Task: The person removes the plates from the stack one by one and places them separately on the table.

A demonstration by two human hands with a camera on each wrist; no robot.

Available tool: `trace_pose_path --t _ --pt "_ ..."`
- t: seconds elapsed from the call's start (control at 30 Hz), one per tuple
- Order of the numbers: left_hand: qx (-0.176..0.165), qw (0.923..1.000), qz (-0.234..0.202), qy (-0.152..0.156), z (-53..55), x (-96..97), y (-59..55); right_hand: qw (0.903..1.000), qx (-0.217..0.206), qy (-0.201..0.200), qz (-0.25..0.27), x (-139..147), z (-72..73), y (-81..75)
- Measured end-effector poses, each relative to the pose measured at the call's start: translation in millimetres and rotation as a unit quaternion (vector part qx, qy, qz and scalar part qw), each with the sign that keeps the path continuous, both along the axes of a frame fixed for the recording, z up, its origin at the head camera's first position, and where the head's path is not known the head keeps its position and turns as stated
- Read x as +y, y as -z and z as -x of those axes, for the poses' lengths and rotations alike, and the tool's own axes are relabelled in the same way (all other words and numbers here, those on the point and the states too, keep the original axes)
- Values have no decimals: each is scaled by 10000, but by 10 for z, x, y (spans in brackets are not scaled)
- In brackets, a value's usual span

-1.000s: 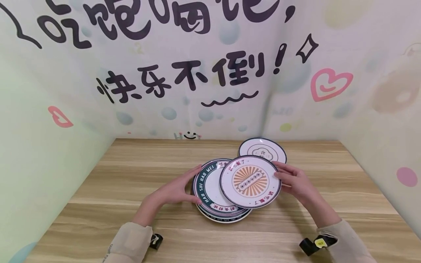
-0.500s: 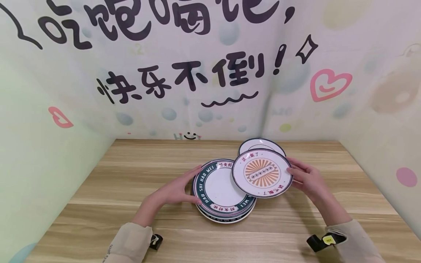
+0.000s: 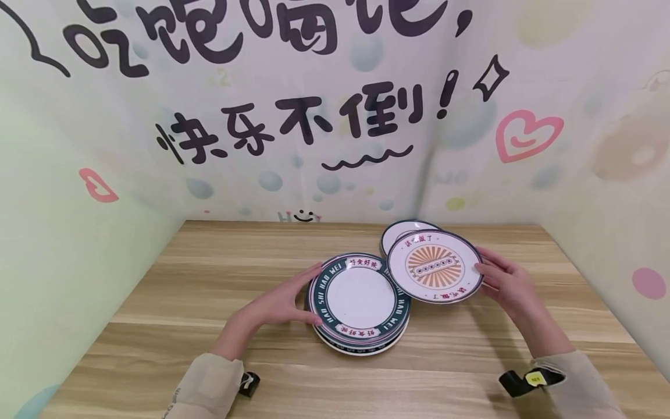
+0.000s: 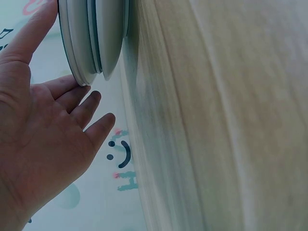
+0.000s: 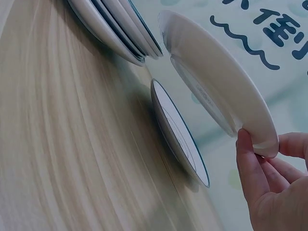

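In the head view my right hand (image 3: 515, 291) pinches the right rim of a white plate (image 3: 435, 266) with an orange sunburst pattern. The right wrist view shows this plate (image 5: 231, 77) tilted and lifted clear of the table, its pale underside visible. Below it on the table lies a smaller dark-rimmed plate (image 5: 175, 132), partly covered by it in the head view. My left hand (image 3: 282, 302) rests against the left edge of a stack of plates topped by a green-rimmed one (image 3: 361, 298). Its fingers are extended along the stacked rims (image 4: 91, 38) in the left wrist view.
The wooden table (image 3: 220, 267) meets a printed white backdrop (image 3: 251, 192) behind the plates, with walls on both sides. Each wrist carries a black camera mount; the right mount (image 3: 531, 381) has a yellow label.
The right hand has carried the sunburst plate right and slightly away, off most of the stack, uncovering the green-rimmed plate and covering more of the back plate. The left hand stays put.
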State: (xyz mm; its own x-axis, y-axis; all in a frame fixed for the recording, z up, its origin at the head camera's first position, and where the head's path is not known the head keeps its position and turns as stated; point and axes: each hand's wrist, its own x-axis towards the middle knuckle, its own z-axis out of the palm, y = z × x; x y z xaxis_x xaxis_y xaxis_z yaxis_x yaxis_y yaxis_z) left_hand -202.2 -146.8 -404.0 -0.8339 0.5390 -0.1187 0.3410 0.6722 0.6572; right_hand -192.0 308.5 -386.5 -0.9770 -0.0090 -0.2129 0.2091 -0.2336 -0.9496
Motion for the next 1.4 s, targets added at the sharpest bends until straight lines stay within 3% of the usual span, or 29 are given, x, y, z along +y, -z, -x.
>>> trace_pose_path --t 0.53,1.4 --pt "-87 9999 -47 -43 14 5 -13 9961 141 458 737 235 56 -12" --pt "-23 10000 -47 -53 12 -15 -6 9837 254 1197 1321 530 194 20"
